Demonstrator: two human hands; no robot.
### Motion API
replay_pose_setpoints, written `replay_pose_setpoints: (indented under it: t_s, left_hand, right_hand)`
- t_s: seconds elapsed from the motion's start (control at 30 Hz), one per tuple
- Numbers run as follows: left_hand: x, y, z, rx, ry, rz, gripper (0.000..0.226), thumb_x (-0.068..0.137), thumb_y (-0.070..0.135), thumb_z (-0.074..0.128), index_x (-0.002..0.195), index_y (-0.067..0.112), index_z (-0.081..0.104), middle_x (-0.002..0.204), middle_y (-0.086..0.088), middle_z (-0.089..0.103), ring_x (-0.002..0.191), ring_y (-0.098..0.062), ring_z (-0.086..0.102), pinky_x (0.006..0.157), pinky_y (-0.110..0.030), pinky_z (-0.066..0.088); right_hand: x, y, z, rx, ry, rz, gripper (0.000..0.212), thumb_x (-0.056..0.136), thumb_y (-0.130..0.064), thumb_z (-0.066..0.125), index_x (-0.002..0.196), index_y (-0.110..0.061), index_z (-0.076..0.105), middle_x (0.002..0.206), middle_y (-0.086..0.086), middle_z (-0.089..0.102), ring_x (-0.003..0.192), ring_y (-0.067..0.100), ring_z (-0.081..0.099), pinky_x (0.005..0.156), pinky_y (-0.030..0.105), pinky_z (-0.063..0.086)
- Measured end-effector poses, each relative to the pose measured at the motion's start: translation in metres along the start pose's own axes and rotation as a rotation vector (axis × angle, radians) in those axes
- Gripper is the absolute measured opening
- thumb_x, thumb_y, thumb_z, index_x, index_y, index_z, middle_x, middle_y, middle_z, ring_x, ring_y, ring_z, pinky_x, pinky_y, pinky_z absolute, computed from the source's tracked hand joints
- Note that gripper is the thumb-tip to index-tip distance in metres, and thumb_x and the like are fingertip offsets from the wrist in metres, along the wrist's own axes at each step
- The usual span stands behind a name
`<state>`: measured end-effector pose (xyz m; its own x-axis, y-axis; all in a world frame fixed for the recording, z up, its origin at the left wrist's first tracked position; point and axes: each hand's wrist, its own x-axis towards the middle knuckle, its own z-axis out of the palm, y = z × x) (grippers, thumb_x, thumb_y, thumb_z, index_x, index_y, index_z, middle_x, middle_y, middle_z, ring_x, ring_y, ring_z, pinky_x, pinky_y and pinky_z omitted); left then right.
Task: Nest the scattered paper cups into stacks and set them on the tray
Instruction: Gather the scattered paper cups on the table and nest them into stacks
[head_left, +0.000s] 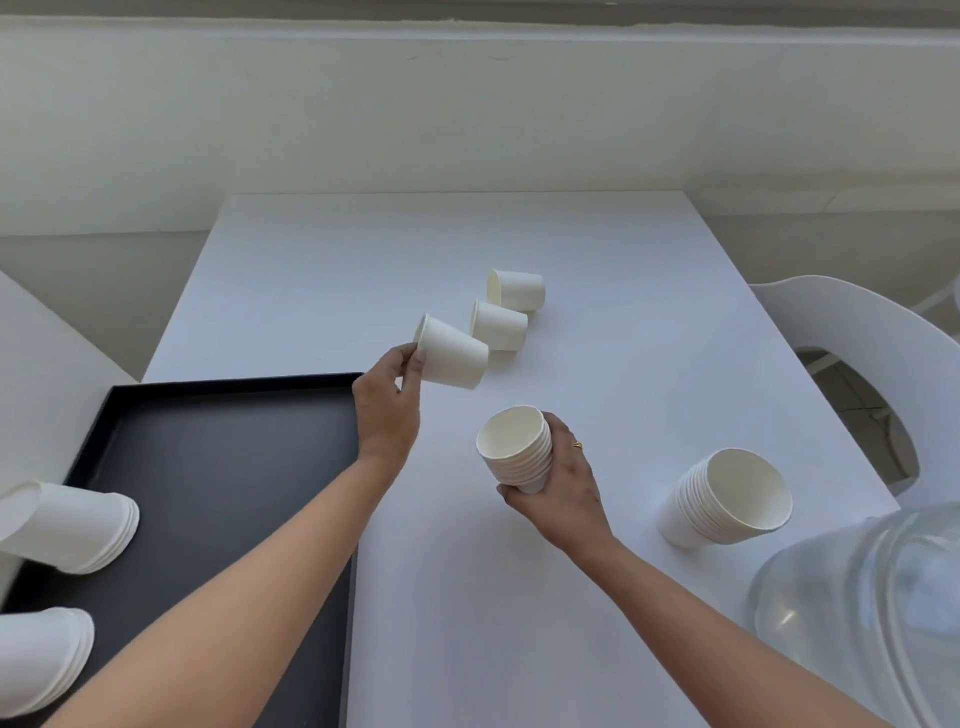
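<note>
Black tray (218, 467) at 9 o'clock carries two white stacks (67, 527), two loose cups (498, 325) lie sideways at 12, held cup (452, 358) and held stack (517, 452) centre, upright stack (722, 499) at 4.

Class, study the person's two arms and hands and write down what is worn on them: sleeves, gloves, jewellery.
The left arm and right arm are bare as far as the picture shows: no sleeves, gloves or watch. The right hand wears a small gold ring on one finger. No ring shows on the left hand.
</note>
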<state>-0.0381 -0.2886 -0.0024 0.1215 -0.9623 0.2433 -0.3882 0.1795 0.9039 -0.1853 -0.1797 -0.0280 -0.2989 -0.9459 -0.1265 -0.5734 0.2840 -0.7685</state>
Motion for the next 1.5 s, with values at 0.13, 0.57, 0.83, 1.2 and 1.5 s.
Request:
replay_pose_setpoints:
  t_s: [0.13,0.57,0.83,1.2,1.5]
  left_hand:
    - [-0.021,0.004,-0.005,-0.020,-0.109,0.171,0.026,0.089,0.017,0.053,0.100,-0.002,0.068,0.087,0.004,0.064,0.074,0.011,0.054,0.069,-0.005,0.039]
    - [-0.050,0.001,0.003,-0.024,-0.303,0.129,0.036,0.085,0.025,0.049,0.101,0.001,0.070,0.093,0.004,0.066,0.088,-0.018,0.062,0.079,-0.016,0.046]
    - [-0.065,-0.004,0.003,-0.015,-0.453,0.078,0.035,0.086,0.027,0.047,0.097,0.004,0.070,0.086,-0.008,0.070,0.079,-0.020,0.061,0.075,-0.030,0.046]
    - [-0.063,-0.006,-0.007,0.037,-0.535,-0.034,0.031,0.073,0.018,0.077,0.096,0.002,0.063,0.076,-0.009,0.061,0.064,-0.009,0.048,0.055,-0.016,0.039]
    - [-0.052,-0.015,-0.008,-0.018,-0.300,-0.202,0.042,0.074,0.022,0.076,0.111,0.010,0.061,0.086,-0.009,0.068,0.079,-0.023,0.064,0.065,-0.026,0.050]
  right_hand:
    - [0.002,-0.003,-0.001,-0.012,0.010,0.003,0.081,0.072,-0.022,0.073,0.140,-0.024,0.029,0.136,-0.006,0.042,0.126,0.016,0.039,0.103,0.039,0.037]
    - [0.003,-0.006,-0.002,-0.061,0.005,0.004,0.078,0.073,-0.023,0.071,0.139,-0.024,0.030,0.131,-0.003,0.044,0.122,0.019,0.040,0.098,0.037,0.038]
    - [0.005,-0.011,0.007,-0.098,-0.027,-0.013,0.078,0.072,-0.024,0.071,0.139,-0.027,0.031,0.128,-0.003,0.045,0.121,0.018,0.040,0.095,0.034,0.036]
    - [0.018,-0.024,0.011,-0.288,-0.087,-0.191,0.078,0.074,-0.025,0.066,0.142,-0.032,0.029,0.134,-0.004,0.042,0.120,0.018,0.038,0.096,0.032,0.029]
    - [0.037,-0.021,0.007,-0.395,-0.170,-0.348,0.082,0.081,-0.022,0.064,0.148,-0.027,0.017,0.143,-0.003,0.037,0.131,0.018,0.033,0.102,0.033,0.026]
